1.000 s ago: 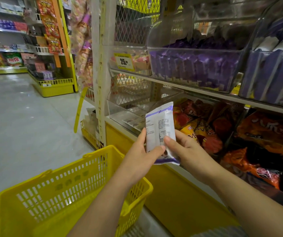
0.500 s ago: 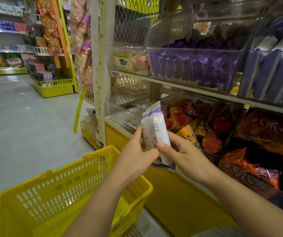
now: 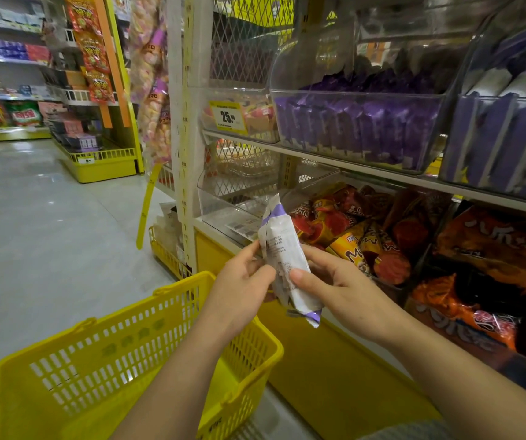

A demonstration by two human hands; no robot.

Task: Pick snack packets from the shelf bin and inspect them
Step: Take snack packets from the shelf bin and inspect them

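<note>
A white snack packet (image 3: 282, 249) with purple ends stands nearly upright between both hands, its printed back turned edge-on toward me. My left hand (image 3: 239, 287) grips its left side, thumb on the print. My right hand (image 3: 341, 287) holds the right side, thumb pressed on the lower front. Above on the shelf, a clear bin (image 3: 360, 100) holds several purple packets of the same kind.
A yellow shopping basket (image 3: 147, 344) hangs below my left forearm. Clear bins of orange and red snack bags (image 3: 344, 230) fill the lower shelf right of the packet. A yellow price tag (image 3: 228, 115) sits on the upper shelf. The aisle floor (image 3: 39, 223) stretches left.
The packet has been turned in my hands from facing me flat to nearly edge-on, and its lower end has dropped a little. Both hands kept their hold.
</note>
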